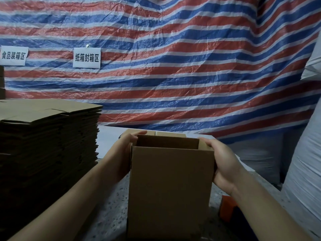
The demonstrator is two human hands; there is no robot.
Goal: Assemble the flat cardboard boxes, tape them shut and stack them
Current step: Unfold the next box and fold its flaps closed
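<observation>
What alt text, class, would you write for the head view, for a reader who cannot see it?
Two hands, left hand and right hand, hold an open-topped box upright by its sides over a speckled table. A stack of flat boxes stands to the left, an orange tape dispenser lies to the right, and a striped tarp with two paper signs hangs behind.

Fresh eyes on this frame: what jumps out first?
First, the red, white and blue striped tarp filling the whole backdrop, with two white paper signs pinned at its left. Next, the opened cardboard box upright at centre bottom, gripped on either side by the left hand and right hand. A tall stack of flat boxes stands at the left.
</observation>
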